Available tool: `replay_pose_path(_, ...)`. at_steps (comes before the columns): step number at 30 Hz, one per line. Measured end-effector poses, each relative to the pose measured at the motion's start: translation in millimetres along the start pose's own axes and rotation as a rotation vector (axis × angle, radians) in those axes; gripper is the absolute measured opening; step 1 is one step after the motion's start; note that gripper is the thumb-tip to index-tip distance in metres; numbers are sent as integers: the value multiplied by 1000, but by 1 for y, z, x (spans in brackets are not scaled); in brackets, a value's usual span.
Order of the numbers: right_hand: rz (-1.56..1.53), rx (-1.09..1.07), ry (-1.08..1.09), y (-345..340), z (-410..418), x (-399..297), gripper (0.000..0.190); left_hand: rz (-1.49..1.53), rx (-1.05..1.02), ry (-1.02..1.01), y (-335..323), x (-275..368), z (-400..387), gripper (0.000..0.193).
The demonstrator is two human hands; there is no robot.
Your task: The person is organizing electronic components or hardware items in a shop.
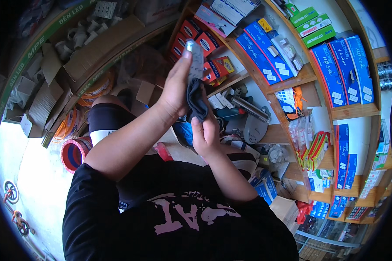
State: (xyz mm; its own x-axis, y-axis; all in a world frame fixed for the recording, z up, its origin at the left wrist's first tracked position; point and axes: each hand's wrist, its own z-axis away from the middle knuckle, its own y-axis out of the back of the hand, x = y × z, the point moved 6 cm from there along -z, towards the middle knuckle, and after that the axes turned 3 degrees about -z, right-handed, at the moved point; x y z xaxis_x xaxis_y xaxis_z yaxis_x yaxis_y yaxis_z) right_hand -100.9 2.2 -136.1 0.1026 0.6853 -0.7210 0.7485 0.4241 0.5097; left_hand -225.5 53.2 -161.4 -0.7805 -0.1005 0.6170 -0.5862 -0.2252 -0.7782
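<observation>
My left hand (175, 88) grips a long, shiny package in clear wrapping (196, 60), which points up and away from me; what is inside cannot be told. My right hand (206, 133) is closed on a dark, bunched cloth (196, 99) that lies against the package's lower end. Both hands are raised close together in front of my chest. The cloth hides part of the right fingers and the near end of the package.
Wooden shelves (292, 78) on the right hold blue boxes (261, 49), orange boxes (186, 31) and a steel tube (251, 107). On the left, a rack carries open cardboard boxes (101, 49). A red-rimmed spool (72, 156) and a small bicycle (16, 208) stand on the floor.
</observation>
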Motion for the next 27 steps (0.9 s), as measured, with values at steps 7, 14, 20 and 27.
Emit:
replay_pose_path(7,-389,832,-194,72,-26,17,43,60,-62,-53,-22,-19,20,49)
replay_pose_path(14,169,205,14,25,-38,1,39,5,-57,-155,-20,-10,12,45)
replay_pose_path(20,-482,-131,-529,7,39,35,34,30,202,-101,20,50,-12,51)
replay_pose_path(27,-350,199,-925,105,214,125,33,-77,290,-223,106,128,-44,39)
